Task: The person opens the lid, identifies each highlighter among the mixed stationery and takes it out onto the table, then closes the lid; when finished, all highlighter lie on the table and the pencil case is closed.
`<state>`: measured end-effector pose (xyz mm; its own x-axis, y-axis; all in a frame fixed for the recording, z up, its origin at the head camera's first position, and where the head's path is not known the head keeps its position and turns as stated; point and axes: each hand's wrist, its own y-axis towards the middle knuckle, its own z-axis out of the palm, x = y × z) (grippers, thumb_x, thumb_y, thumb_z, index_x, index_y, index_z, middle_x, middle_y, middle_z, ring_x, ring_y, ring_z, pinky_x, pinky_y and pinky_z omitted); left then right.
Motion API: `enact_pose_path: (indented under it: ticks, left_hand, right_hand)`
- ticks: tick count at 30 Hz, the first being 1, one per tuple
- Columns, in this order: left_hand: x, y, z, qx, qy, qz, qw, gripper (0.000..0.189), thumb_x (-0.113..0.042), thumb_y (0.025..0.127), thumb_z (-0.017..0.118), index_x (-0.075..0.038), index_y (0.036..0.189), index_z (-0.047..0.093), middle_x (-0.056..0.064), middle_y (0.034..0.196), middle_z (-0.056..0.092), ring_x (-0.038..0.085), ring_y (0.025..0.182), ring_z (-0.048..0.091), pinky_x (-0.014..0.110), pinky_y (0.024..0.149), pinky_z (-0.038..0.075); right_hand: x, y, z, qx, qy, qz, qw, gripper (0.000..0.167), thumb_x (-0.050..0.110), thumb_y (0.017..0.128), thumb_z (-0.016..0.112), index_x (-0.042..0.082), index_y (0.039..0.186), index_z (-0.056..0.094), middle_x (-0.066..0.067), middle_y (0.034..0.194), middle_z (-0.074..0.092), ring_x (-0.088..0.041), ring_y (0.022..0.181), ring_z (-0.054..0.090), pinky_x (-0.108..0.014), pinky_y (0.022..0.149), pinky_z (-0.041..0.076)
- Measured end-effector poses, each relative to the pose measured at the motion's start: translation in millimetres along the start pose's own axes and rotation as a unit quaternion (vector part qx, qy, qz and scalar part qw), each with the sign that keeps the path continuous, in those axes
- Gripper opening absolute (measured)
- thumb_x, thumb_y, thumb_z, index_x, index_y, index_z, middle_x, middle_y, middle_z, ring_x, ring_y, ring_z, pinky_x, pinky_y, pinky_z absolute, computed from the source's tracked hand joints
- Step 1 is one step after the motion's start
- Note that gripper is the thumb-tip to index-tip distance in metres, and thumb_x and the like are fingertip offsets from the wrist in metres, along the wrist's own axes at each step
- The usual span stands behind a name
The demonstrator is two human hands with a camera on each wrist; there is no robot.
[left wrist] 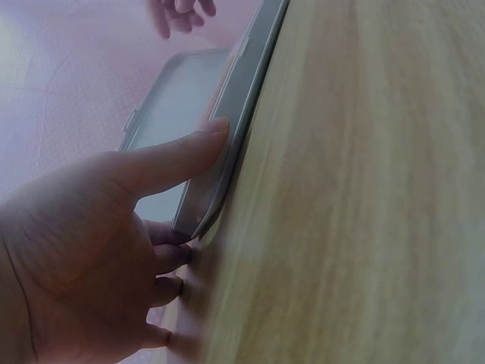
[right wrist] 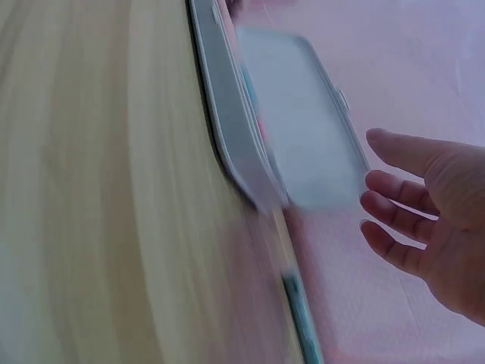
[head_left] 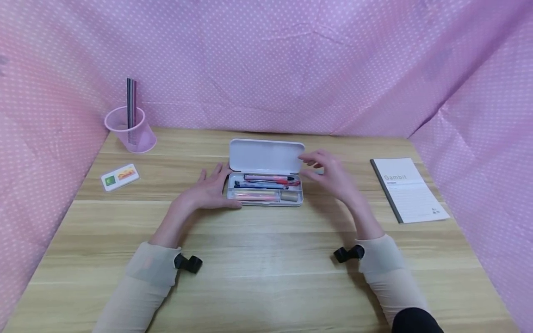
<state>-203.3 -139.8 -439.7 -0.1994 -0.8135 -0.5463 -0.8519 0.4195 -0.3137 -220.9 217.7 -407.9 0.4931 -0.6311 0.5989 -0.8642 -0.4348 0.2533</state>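
The left grip (head_left: 208, 189) is spread round the left end of the pencil case (head_left: 265, 204), its thumb along the front wall. The right grip (head_left: 331, 175) hangs loosely curved beside the lid (head_left: 266, 156), its fingers apart and around nothing. The case lies towards the back of the worktop (head_left: 266, 273), lid raised, with pens (head_left: 266, 184) inside. Light wood with long, streaky grain makes up the worktop – a soft sheen shows near its middle. At the back left a pink cup (head_left: 143, 138), holding striped pencils (head_left: 131, 99), stands behind a small white packet (head_left: 120, 177); to the right lies a notebook (head_left: 410, 189) lettered "Gambit". Pink dotted cloth (head_left: 258, 64) hangs behind and down both sides – creased, and darker towards the right.
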Motion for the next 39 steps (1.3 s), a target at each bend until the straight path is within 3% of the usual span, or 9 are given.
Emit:
enact_pose_path:
  ticks: [7,19,29,39]
  left_hand:
    - [0.3,-0.1,-1.0,-0.003,-0.001,0.006,1.0000,0.115,-0.058,0.082,0.078,-0.013,0.165,0.011,0.022,0.174,0.001,0.041,0.162,-0.003,0.065,0.128,-0.010]
    - [-0.3,-0.4,0.7,-0.002,-0.001,0.006,1.0000,0.116,-0.058,0.082,0.079,-0.013,0.165,0.011,0.021,0.174,0.000,0.041,0.162,-0.003,0.066,0.128,-0.010]
    - [-1.6,-0.2,-0.6,-0.003,0.004,0.005,1.0000,0.116,-0.058,0.082,0.079,-0.012,0.165,0.011,0.021,0.174,-0.001,0.041,0.162,-0.004,0.066,0.128,-0.010]
    - [-1.9,-0.9,-1.1,-0.005,0.002,0.006,1.0000,0.117,-0.058,0.082,0.079,-0.012,0.165,0.011,0.022,0.174,0.000,0.041,0.162,-0.003,0.066,0.128,-0.010]
  right_hand:
    - [18,17.1,27,0.044,0.009,-0.027,0.9986,0.044,0.017,0.090,0.080,0.007,0.131,0.069,-0.012,0.123,0.071,-0.027,0.111,0.068,-0.044,0.094,0.060]
    - [19,19.6,46,0.125,-0.063,-0.028,0.9897,0.039,0.019,0.093,0.077,0.010,0.130,0.070,-0.009,0.125,0.071,-0.025,0.116,0.065,-0.046,0.104,0.055]
    - [21,19.5,51,0.134,-0.083,-0.015,0.9873,0.035,0.019,0.094,0.076,0.010,0.128,0.072,-0.011,0.121,0.070,-0.026,0.113,0.065,-0.045,0.101,0.056]
    - [21,20.0,52,0.132,-0.076,-0.014,0.9883,0.029,0.018,0.094,0.076,0.009,0.121,0.075,-0.008,0.109,0.070,-0.023,0.099,0.064,-0.039,0.087,0.056]
